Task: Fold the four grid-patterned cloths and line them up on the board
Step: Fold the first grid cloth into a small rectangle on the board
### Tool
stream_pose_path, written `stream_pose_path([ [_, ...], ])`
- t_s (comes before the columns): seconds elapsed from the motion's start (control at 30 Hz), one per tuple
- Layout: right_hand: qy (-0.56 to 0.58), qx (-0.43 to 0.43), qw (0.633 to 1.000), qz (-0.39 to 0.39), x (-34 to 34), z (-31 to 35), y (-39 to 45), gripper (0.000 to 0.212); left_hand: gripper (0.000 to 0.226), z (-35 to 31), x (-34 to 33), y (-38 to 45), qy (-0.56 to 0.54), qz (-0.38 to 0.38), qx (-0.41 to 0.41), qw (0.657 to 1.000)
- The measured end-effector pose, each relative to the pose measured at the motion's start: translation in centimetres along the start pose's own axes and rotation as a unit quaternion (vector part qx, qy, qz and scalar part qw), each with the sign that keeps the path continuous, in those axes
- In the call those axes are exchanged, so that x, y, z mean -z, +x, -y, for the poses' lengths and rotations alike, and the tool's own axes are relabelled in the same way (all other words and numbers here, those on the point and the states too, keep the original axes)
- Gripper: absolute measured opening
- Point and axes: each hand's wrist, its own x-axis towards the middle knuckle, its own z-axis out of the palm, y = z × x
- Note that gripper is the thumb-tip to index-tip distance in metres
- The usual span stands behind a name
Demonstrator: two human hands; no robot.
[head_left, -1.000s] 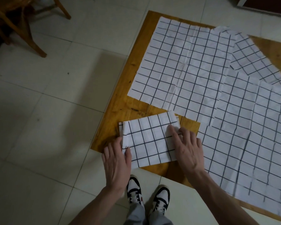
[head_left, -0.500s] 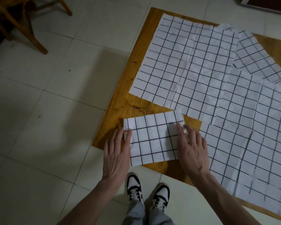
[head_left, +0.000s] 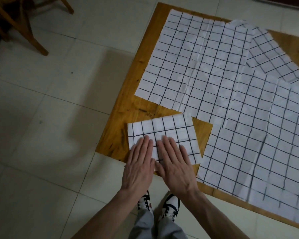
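Pressing folded cloth (head_left: 169, 131) on board (head_left: 128, 107), left hand (head_left: 139, 167), right hand (head_left: 175, 167), fingers flat, straight

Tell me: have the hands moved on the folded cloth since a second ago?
Yes. Left hand and right hand came inward from the folded cloth's side edges to its middle.

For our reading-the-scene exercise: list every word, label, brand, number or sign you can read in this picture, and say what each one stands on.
None can be read.
The folded cloth under the left hand and right hand bears only black grid lines, as do the unfolded cloths.
The wooden board shows bare grain, no print.
The shoes carry dark and red patches, too small and dim to tell any brand.
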Motion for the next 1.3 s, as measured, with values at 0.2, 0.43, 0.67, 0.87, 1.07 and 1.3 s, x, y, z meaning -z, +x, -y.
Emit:
stream_pose_path([
  [0.2,-0.023,0.01,0.999,0.027,0.4,-2.3,-0.3,0.073,0.068,0.6,0.2,0.1,0.017,0.005,-0.01,1.0],
  [0.43,-0.021,-0.039,0.998,0.038,1.7,-5.6,-1.3,0.077,0.071,0.6,0.6,0.1,0.025,0.019,-0.016,0.999],
  [0.67,-0.026,-0.062,0.997,0.045,2.6,-8.0,-1.9,0.075,0.072,0.9,0.8,0.3,0.027,0.019,-0.024,0.999],
  [0.87,-0.029,-0.064,0.997,0.04,2.6,-8.2,-2.0,0.076,0.072,1.6,0.9,1.1,0.039,0.026,-0.044,0.998],
  [1.07,-0.026,-0.086,0.996,0.019,2.5,-7.1,-2.4,0.077,0.073,4.5,2.0,3.6,0.079,0.045,-0.11,0.99],
  [1.3,0.009,-0.114,0.993,0.021,2.9,-5.6,-2.2,0.084,0.075,4.6,2.5,3.6,0.112,0.054,-0.107,0.986],
])
